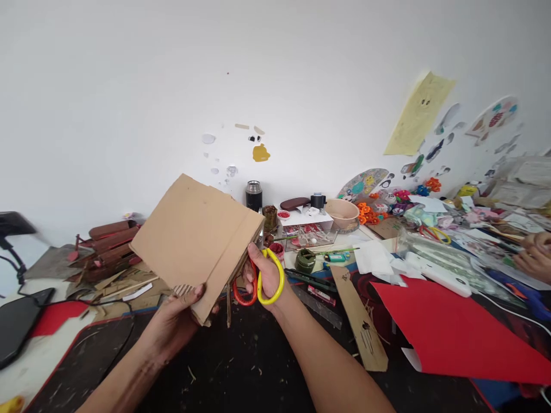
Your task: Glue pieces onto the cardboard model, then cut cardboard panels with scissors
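Note:
A brown sheet of cardboard (200, 229) is held up and tilted above the dark mat. My left hand (178, 315) grips its lower edge, thumb on the front face and fingers behind. At the right edge my right hand (262, 272) is closed round scissors with one red and one yellow handle loop (282, 281). The scissors' blades are hidden behind the cardboard. My right thumb lies against the cardboard's right side, and layered strips show along that edge.
Red paper (456, 327) and a cardboard strip (359, 321) lie on the right. Brown-red pieces (114, 241) and cardboard scraps sit left. A black thermos (253, 197) and a pink bowl (343, 212) stand by the wall. Another person's hand (536, 255) is at far right.

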A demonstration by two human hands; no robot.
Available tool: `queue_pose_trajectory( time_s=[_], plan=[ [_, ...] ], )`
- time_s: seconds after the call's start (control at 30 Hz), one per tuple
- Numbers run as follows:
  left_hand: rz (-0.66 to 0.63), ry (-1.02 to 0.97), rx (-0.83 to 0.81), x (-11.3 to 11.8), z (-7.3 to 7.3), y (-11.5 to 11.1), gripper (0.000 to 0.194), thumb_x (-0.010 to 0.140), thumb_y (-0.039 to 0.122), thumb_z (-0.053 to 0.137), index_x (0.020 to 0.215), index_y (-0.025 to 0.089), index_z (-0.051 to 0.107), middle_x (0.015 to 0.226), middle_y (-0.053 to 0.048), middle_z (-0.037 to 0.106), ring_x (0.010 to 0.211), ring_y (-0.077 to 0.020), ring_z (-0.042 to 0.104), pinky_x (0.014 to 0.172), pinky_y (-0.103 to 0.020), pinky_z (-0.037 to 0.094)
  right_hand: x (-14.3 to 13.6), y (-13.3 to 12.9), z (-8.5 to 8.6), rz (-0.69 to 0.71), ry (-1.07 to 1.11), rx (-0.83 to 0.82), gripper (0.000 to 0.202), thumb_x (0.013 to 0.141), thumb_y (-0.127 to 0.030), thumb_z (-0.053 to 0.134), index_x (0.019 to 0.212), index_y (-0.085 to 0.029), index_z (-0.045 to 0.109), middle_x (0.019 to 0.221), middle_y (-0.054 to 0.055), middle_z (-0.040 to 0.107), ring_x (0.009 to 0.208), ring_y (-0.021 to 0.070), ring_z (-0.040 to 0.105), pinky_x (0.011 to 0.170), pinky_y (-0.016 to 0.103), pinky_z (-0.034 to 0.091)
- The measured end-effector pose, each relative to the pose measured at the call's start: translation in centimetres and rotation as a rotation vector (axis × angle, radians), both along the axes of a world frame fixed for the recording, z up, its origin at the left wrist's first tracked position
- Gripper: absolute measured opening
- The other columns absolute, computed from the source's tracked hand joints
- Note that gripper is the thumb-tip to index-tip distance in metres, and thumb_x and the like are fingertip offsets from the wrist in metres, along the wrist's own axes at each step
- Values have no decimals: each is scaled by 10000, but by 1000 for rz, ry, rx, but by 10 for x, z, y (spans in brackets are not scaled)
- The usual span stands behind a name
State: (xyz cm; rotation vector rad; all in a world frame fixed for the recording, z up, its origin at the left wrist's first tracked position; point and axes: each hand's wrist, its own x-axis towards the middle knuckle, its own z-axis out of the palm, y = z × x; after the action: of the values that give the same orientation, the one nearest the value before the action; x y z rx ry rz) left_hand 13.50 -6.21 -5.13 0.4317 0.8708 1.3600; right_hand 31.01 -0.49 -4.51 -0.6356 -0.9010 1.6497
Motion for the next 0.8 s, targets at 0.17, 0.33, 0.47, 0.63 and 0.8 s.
queue_pose_trajectory(
  time_s=[0.17,0.33,0.47,0.63,0.8],
  plan=[
    [-60,44,-36,0,0,-3,469,416,205,1060,790,118,791,780,-72,766,552,-198,663,444,-326,611,-3,-2,0,41,21,-5,769,551,-893,858,574,-199,527,375,-68,458,256,71,395,278,193,279],
    [0,49,5,-1,2,0,383,475,142,1022,775,125,786,807,-66,774,583,-212,688,471,-346,632,-4,-2,1,-36,-26,-47,767,528,-886,869,594,-202,530,379,-68,467,268,67,384,283,193,278],
    [117,47,-22,2,10,3,295,518,18,914,752,108,758,766,-68,760,574,-227,701,445,-331,618,-4,0,-1,-144,-55,-69,751,548,-880,859,623,-216,517,384,-71,471,285,75,393,297,200,295],
    [222,39,-5,-1,13,8,260,582,-45,797,776,119,741,754,-54,753,545,-206,691,424,-306,608,2,5,-1,-238,-54,-64,698,662,-836,823,609,-214,510,421,-65,478,310,72,399,311,201,287],
    [193,55,-5,-6,9,11,277,593,-33,808,814,122,746,786,-62,761,544,-196,686,421,-296,601,7,10,0,-281,-22,-93,730,671,-858,800,530,-225,464,426,-49,452,320,77,405,317,210,301]
  ],
)
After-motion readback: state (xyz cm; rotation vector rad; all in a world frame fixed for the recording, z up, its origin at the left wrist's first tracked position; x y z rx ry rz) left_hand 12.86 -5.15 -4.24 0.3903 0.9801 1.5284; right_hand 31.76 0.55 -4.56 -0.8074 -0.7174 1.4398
